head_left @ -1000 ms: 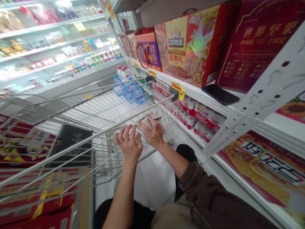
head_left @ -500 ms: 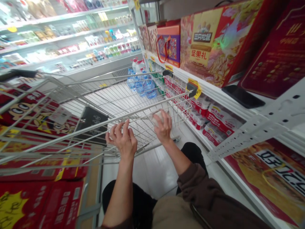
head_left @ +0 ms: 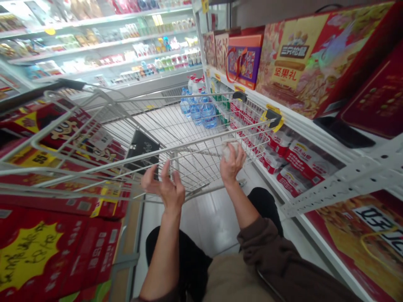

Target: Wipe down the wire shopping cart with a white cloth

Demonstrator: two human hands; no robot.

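Observation:
A wire shopping cart (head_left: 201, 137) stands across in front of me, its near side facing my hands. My left hand (head_left: 166, 186) is at that near side, below the top rail, with fingers bent and spread apart; nothing shows in it. Whether its fingertips touch the wires I cannot tell. Closed around a crumpled whitish wad (head_left: 229, 149), a cloth or tissue, my right hand (head_left: 232, 165) is against or just in front of the wires near the cart's right end. A dark panel with writing (head_left: 141, 152) hangs in the cart, left of my left hand.
Red boxes with a yellow price sign (head_left: 30, 253) are stacked at the left. On the right, a white shelf (head_left: 333, 188) carries gift boxes (head_left: 292, 63) and a black phone (head_left: 343, 131). Blue-tinted water bottles (head_left: 201, 110) stand beyond the cart, before a lit cooler (head_left: 103, 46).
The view has turned left, so the scene sits further right in the picture. My left hand has shifted leftward along the cart, its fingers spreading wider. My right hand still grips the wad.

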